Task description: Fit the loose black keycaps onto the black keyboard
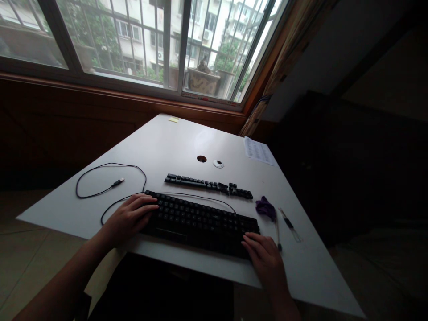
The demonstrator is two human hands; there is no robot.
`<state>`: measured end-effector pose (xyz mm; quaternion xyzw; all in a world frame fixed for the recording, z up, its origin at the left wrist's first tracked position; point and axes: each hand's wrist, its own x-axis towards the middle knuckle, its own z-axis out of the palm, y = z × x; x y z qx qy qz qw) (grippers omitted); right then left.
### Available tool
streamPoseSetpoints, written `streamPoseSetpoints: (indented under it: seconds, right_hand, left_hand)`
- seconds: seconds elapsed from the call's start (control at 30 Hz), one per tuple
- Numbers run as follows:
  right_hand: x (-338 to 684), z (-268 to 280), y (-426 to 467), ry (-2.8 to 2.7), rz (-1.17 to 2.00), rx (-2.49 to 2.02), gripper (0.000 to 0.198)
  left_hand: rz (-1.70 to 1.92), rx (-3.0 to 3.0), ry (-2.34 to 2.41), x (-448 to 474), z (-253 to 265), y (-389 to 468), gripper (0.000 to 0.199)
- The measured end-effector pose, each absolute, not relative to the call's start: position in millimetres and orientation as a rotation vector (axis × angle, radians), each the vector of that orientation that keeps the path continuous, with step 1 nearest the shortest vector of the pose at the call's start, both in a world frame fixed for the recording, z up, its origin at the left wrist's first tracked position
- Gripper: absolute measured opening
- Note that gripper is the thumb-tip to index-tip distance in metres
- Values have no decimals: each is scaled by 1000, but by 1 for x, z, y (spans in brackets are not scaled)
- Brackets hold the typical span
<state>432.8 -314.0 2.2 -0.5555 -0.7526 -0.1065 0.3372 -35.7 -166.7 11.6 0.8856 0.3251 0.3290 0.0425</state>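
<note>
A black keyboard lies near the front edge of the white desk. Its front part is dark, with fewer keycaps visible there. My left hand grips its left end, fingers across the top. At the opposite end my right hand holds the right front corner, fingertips close together on top; its palm side is hidden. Behind the keyboard runs a row of loose black keycaps. A thin cable loops on the left, ending in a USB plug.
Right of the keyboard lie a purple cloth, a thin brush-like stick and a wire-ended tool. Farther back are a cable hole, a white ring cover, printed paper and a yellow note. A barred window stands beyond.
</note>
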Motion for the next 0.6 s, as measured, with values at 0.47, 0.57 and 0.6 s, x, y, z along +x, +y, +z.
streamPoseSetpoints:
  seconds: [0.47, 0.57, 0.6]
  right_hand:
    - [418, 5, -312, -2002, -333, -1537, 12]
    - [417, 4, -312, -1994, -345, -1562, 19]
    - [417, 4, -313, -1986, -342, -1563, 17]
  left_hand:
    - [992, 2719, 1002, -37, 10, -167, 32]
    - [992, 2729, 997, -37, 10, -167, 32]
    - [994, 2732, 997, -37, 11, -166, 31]
